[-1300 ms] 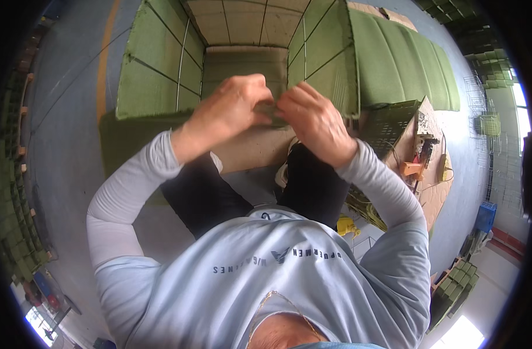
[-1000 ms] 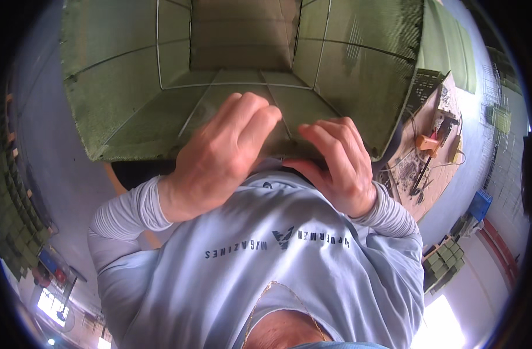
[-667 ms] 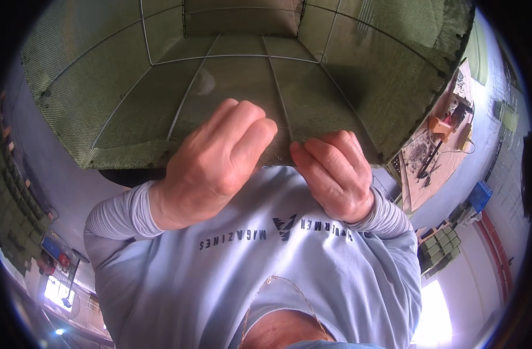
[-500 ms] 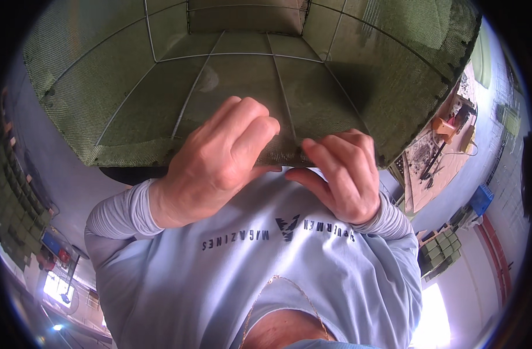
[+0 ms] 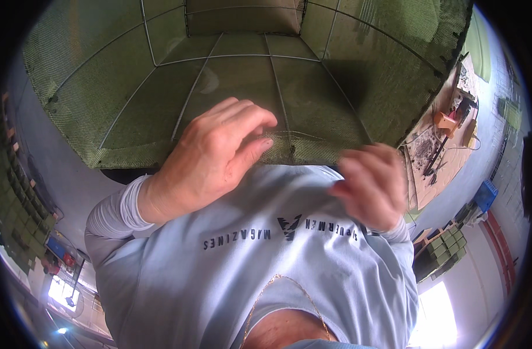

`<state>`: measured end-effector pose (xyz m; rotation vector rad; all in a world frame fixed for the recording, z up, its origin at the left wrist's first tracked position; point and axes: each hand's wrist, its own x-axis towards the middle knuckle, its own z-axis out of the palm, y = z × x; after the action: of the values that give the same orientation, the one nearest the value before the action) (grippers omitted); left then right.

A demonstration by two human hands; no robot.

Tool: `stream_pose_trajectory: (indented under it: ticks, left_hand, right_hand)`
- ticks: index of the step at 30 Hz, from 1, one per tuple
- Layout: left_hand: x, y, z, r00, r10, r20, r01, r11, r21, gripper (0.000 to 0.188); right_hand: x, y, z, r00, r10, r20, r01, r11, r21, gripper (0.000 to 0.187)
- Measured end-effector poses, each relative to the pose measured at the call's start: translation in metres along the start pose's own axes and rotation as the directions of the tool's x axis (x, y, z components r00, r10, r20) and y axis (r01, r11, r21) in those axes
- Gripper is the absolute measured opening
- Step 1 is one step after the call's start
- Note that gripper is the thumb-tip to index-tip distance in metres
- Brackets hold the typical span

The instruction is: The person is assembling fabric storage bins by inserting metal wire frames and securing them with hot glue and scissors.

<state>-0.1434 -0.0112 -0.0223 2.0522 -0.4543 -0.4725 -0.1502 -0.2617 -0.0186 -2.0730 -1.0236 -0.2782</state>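
Note:
A large box of green woven mesh (image 5: 237, 122) over a metal wire frame (image 5: 243, 56) has its open end towards me. Its near lower edge (image 5: 292, 156) runs just in front of my chest. Over that edge, left of the middle, my left hand (image 5: 211, 154) is open, its fingers bent and its thumb apart from them, with nothing visible between. Some of its fingertips are hidden. My right hand (image 5: 373, 186) is off the edge, near the box's right corner. Motion smears its fingers, and I see nothing held in it.
To the right, a work surface (image 5: 434, 174) bears an orange-handled tool (image 5: 447, 123) and scattered dark bits. Beyond it are a blue crate (image 5: 486, 195) and stacked green blocks (image 5: 446, 250). More green blocks (image 5: 16, 203) line the far left.
My right hand has let go of the near edge and moved right, towards me. The left hand's thumb and fingers have parted at the edge. The box has shifted slightly left.

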Motion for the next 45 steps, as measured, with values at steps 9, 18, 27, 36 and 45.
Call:
stream_pose_trajectory:
  ticks: [9,18,27,36,45]
  left_hand:
    - [0.007,0.012,-0.004,0.977,-0.215,0.011,0.214,0.963,-0.162,0.025]
    - [0.008,0.010,-0.006,0.981,-0.193,0.015,0.192,0.965,-0.180,0.022]
    - [0.016,0.002,-0.007,0.971,-0.223,0.084,0.237,0.936,-0.259,0.034]
    - [0.006,0.000,-0.016,0.991,-0.132,-0.022,0.117,0.936,-0.332,0.032]
    - [0.005,-0.004,-0.010,0.989,0.060,-0.133,-0.082,0.982,-0.169,0.037]
  right_hand:
    - [-0.190,0.117,-0.137,0.323,0.568,-0.757,-0.932,0.332,-0.149,0.024]
    - [-0.327,0.202,-0.167,-0.110,0.611,-0.784,-0.920,0.236,0.313,0.035]
    - [-0.347,0.331,-0.245,-0.277,0.917,-0.289,-0.719,0.001,0.695,0.041]
    - [-0.338,0.331,-0.231,-0.114,0.981,-0.154,-0.008,0.154,0.988,0.026]
    - [-0.156,0.152,-0.218,0.490,0.660,-0.570,-0.006,0.656,0.755,0.053]
